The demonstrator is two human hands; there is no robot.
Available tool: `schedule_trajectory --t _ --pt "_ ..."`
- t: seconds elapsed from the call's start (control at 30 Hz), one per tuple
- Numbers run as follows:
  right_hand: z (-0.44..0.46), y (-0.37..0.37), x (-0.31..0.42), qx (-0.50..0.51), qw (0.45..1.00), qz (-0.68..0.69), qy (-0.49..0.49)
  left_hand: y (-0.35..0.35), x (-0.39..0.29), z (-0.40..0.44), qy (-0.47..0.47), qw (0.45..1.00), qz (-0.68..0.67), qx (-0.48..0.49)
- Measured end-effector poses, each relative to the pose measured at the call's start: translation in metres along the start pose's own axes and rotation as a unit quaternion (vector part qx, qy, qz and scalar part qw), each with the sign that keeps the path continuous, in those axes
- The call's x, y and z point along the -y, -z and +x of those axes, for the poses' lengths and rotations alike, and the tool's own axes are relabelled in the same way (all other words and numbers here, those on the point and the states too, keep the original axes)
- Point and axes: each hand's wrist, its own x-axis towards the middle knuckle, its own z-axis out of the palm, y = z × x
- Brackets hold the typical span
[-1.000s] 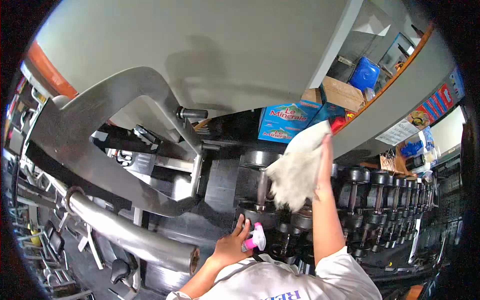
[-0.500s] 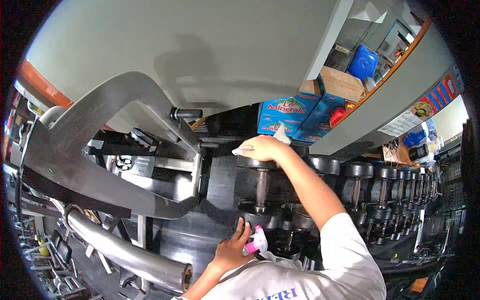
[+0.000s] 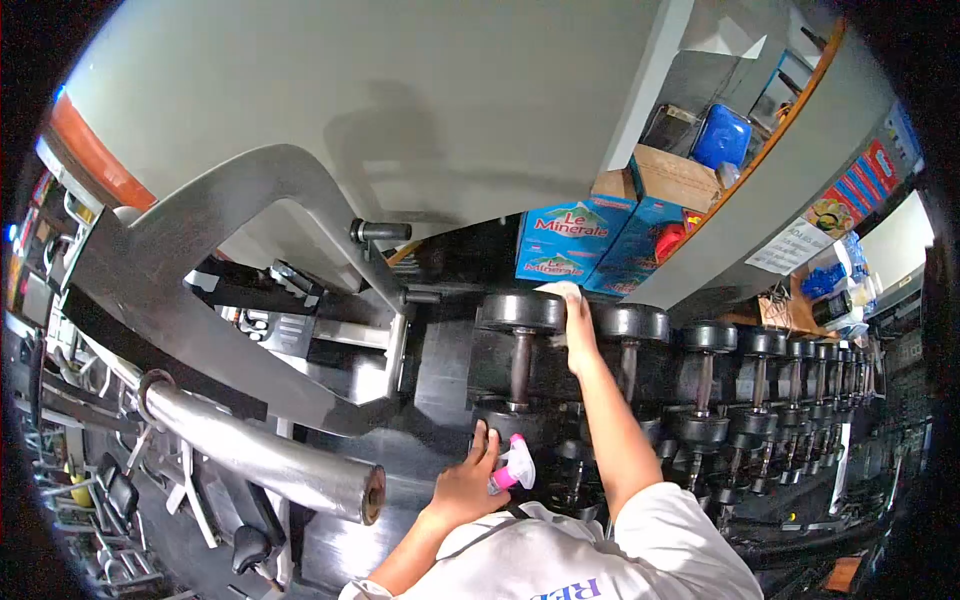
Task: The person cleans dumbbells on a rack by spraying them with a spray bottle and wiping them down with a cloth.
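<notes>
My left hand [image 3: 466, 488] is wrapped round a spray bottle [image 3: 514, 468] with a pink and white head, its fingertips against the near end of the first dumbbell [image 3: 521, 365]. At the far end of that dumbbell, my right hand [image 3: 574, 318] presses a pale cloth [image 3: 556, 289] to the right side of the round black head. Most of the cloth is hidden behind the hand. A second dumbbell [image 3: 629, 362] lies just right of my right hand.
Several more dumbbells [image 3: 703, 385] run to the right in two tiers. Blue water cartons [image 3: 572, 228] stand beyond the rack by a grey wall. A large grey machine frame [image 3: 255, 165] and a thick metal tube [image 3: 260, 450] are on the left.
My right hand came down with the cloth onto the first dumbbell's far end, then moved from its left side round to its right side. My left hand stayed with the spray bottle.
</notes>
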Motion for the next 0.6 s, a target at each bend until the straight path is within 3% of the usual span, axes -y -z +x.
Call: schedule_trajectory --t 0.03,0.1,0.23,0.27,0.3,0.37,0.4,0.43,0.5,0.57,0.6 --pt "-0.017 0.003 -0.003 -0.031 0.999 0.002 0.008 -0.002 0.001 0.000 -0.004 1.000 0.000 -0.002" --pt "-0.049 0.013 0.001 0.031 0.990 0.098 -0.092 -0.002 0.000 -0.002 -0.008 1.000 0.009 -0.012" --pt "-0.054 0.019 -0.046 0.009 0.998 -0.047 0.036 0.004 -0.006 -0.004 0.018 1.000 -0.007 0.024" --pt "-0.064 0.022 -0.037 0.038 0.999 -0.022 0.019 0.006 -0.006 -0.004 0.026 0.999 -0.029 0.039" --pt "-0.071 0.030 -0.030 0.107 0.992 -0.067 -0.024 0.003 -0.002 -0.004 0.018 0.999 -0.039 0.021" --pt "-0.091 0.036 -0.030 0.214 0.953 -0.213 0.006 0.002 0.002 -0.007 0.008 0.999 -0.053 0.008" --pt "-0.110 0.039 0.002 0.168 0.957 -0.234 -0.019 -0.003 0.008 -0.007 -0.007 0.998 -0.058 -0.025" --pt "-0.109 0.052 -0.005 0.160 0.965 -0.172 0.114 -0.004 0.011 -0.008 0.012 0.993 -0.115 -0.027" --pt "-0.125 0.069 0.025 0.074 0.994 -0.045 0.070 -0.009 0.008 -0.020 0.031 0.991 -0.108 -0.065" --pt "-0.142 0.085 0.052 0.094 0.988 0.105 0.070 -0.032 0.020 -0.036 0.021 0.988 -0.120 -0.099" --pt "-0.158 0.088 0.073 0.133 0.984 0.111 0.040 -0.045 0.028 -0.044 0.008 0.982 -0.130 -0.136"
